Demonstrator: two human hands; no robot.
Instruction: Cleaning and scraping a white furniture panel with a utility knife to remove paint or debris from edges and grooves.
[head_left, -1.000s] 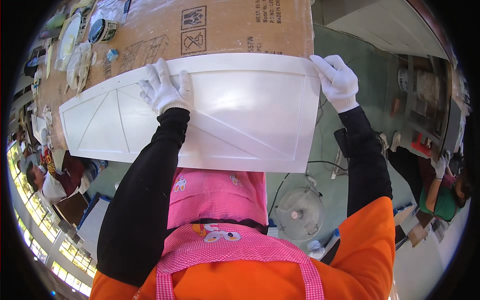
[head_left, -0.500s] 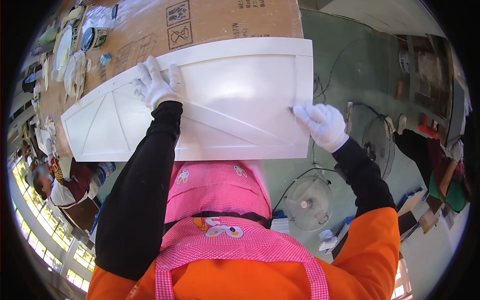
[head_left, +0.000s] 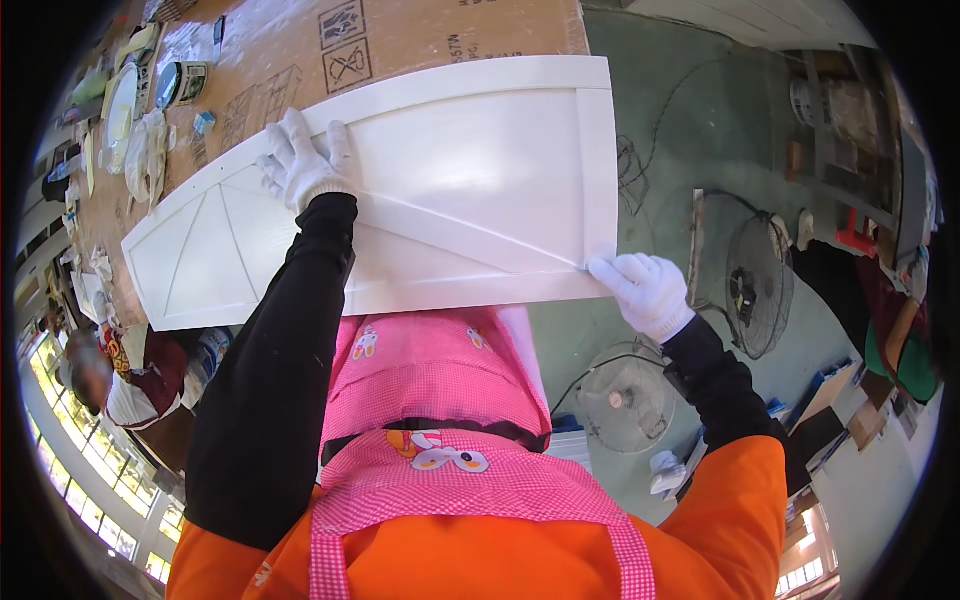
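While held out over the bench edge, white panel [head_left: 450, 190] carried by both gloved hands: left hand [head_left: 305, 160] laid flat on the upper face near the middle, fingers spread, seemingly pressing rather than clamping; right hand [head_left: 645, 290] pinching the near right corner, thumb on top, remaining fingers hidden beneath. Far edge resting on or just above cardboard [head_left: 400, 40] covering the bench; contact hard to confirm. Near half hanging free above a green floor [head_left: 680, 150].

Likely trouble: with only a corner pinch on the right and a flat palm on the left, could tip or slide off toward the apron [head_left: 440, 400], especially given the smooth, glossy surface against cotton gloves. Could also swing wide on the right and knock a fan [head_left: 755, 285] standing near, or catch the cable [head_left: 640, 160] trailing across the floor. Fresh finish, if wet, at risk of smudging under the left glove; wetness not determinable.

Hidden or unclear: underside of panel entirely out of sight; right fingertips below the corner unseen. Left end of the bench crowded with cloths [head_left: 145, 160], a tin [head_left: 180, 85] and small items too warped by the lens to name. Second fan [head_left: 625, 400] partly masked by the right sleeve. Seated person at lower left [head_left: 120, 380] blurred, cut by the rim.
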